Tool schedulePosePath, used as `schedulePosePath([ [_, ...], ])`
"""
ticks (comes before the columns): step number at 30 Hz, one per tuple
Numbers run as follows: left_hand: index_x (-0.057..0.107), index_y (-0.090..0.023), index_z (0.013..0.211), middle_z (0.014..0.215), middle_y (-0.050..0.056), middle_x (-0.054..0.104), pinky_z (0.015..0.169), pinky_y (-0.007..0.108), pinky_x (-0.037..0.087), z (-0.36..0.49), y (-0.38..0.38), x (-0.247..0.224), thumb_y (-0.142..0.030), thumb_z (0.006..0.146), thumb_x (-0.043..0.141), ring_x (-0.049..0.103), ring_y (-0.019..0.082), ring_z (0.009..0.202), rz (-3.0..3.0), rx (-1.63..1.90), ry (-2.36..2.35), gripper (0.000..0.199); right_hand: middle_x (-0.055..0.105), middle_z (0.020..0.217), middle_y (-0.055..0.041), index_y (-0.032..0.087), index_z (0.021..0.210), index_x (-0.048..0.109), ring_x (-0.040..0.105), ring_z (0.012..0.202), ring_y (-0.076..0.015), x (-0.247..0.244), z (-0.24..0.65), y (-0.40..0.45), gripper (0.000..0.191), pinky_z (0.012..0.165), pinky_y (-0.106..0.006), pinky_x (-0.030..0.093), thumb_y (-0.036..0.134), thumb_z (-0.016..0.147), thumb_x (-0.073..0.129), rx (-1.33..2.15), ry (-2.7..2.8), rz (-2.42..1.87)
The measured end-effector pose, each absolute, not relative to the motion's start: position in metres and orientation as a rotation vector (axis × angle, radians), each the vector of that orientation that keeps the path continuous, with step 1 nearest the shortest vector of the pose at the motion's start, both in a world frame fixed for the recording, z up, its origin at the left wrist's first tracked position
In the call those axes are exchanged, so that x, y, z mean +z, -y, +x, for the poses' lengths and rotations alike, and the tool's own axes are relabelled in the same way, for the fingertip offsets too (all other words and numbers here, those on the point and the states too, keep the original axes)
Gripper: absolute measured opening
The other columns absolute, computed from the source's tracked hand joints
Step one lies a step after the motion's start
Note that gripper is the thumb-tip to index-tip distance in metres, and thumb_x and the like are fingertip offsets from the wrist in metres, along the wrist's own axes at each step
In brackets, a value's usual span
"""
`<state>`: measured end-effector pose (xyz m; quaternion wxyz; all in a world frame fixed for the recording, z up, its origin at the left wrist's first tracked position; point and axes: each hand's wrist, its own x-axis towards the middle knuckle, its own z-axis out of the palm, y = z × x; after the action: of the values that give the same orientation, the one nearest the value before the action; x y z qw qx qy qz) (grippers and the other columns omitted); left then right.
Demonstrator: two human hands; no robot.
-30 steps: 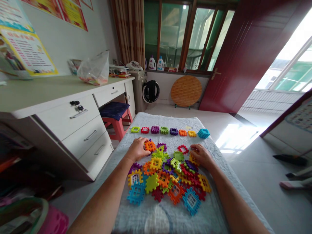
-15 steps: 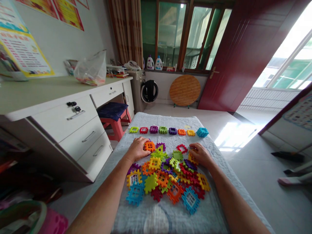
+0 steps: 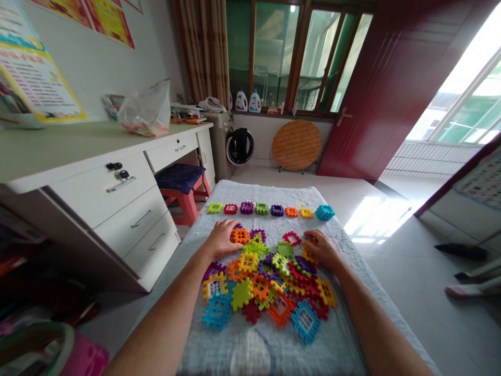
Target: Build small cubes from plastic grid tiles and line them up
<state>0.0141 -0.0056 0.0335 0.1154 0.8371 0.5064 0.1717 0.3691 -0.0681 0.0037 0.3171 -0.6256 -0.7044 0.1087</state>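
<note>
A heap of colourful plastic interlocking building blocks lies on the cloth-covered table. My left hand rests at the heap's far left edge, fingers and thumb apart, beside an orange window block. At the far right edge my right hand lies with loosely spread fingers against a yellow-orange block, which it partly covers. Between the hands are a red frame block and a green block. Nearer me lie two blue window blocks and a lime block.
Beyond the heap runs a row of blocks, from a lime one to a stack of blue ones. A white desk and a red stool stand left. A round wooden tabletop leans on the far wall.
</note>
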Motion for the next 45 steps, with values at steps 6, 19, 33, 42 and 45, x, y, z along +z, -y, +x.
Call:
schedulePosePath([
  [6, 0.064, -0.019, 0.102, 0.104, 0.007, 0.061, 0.094, 0.037, 0.040, 0.013, 0.005, 0.035, -0.038, 0.060, 0.073, 0.053, 0.027, 0.100, 2.470, 0.489, -1.516, 0.048, 0.065, 0.098, -0.0090, 0.018, 0.099, 0.066, 0.061, 0.090, -0.0234, 0.008, 0.370, 0.068, 0.027, 0.085, -0.038, 0.047, 0.031, 0.077, 0.055, 0.290, 1.872, -1.681],
  [19, 0.060, -0.020, 0.110, 0.105, 0.004, 0.062, 0.089, 0.031, 0.047, 0.025, 0.031, 0.063, -0.039, 0.067, 0.072, 0.059, 0.020, 0.097, 2.298, 0.784, -1.052, 0.048, 0.053, 0.125, -0.0153, 0.015, 0.128, 0.049, 0.047, 0.114, -0.0275, 0.092, 0.240, 0.056, 0.068, 0.094, -0.044, 0.039, 0.039, 0.070, 0.074, 0.251, 2.431, -1.167],
  [33, 0.062, -0.019, 0.114, 0.107, 0.004, 0.064, 0.088, 0.029, 0.049, 0.029, 0.032, 0.059, -0.044, 0.068, 0.072, 0.061, 0.021, 0.099, 2.274, 0.761, -1.027, 0.054, 0.063, 0.086, -0.0090, 0.013, 0.094, 0.063, 0.054, 0.080, -0.0209, 0.083, 0.220, 0.048, 0.038, 0.075, -0.033, 0.042, 0.040, 0.068, 0.071, 0.157, 2.579, -1.274],
  [42, 0.051, -0.021, 0.123, 0.122, 0.007, 0.056, 0.100, 0.035, 0.043, 0.024, 0.027, 0.052, -0.045, 0.078, 0.063, 0.054, 0.022, 0.114, 2.281, 1.039, -1.187, 0.052, 0.059, 0.098, -0.0088, 0.015, 0.102, 0.062, 0.052, 0.090, -0.0224, 0.084, 0.285, 0.010, 0.042, 0.081, -0.032, 0.040, 0.027, 0.063, 0.069, 0.045, 2.351, -1.580],
  [45, 0.054, -0.019, 0.117, 0.117, 0.008, 0.057, 0.098, 0.036, 0.044, 0.015, 0.020, 0.047, -0.040, 0.082, 0.058, 0.055, 0.023, 0.111, 2.271, 1.183, -1.324, 0.042, 0.059, 0.102, -0.0099, 0.016, 0.106, 0.062, 0.052, 0.095, -0.0255, 0.083, 0.328, -0.020, 0.045, 0.081, -0.034, 0.040, 0.031, 0.064, 0.069, 0.018, 2.194, -1.916],
])
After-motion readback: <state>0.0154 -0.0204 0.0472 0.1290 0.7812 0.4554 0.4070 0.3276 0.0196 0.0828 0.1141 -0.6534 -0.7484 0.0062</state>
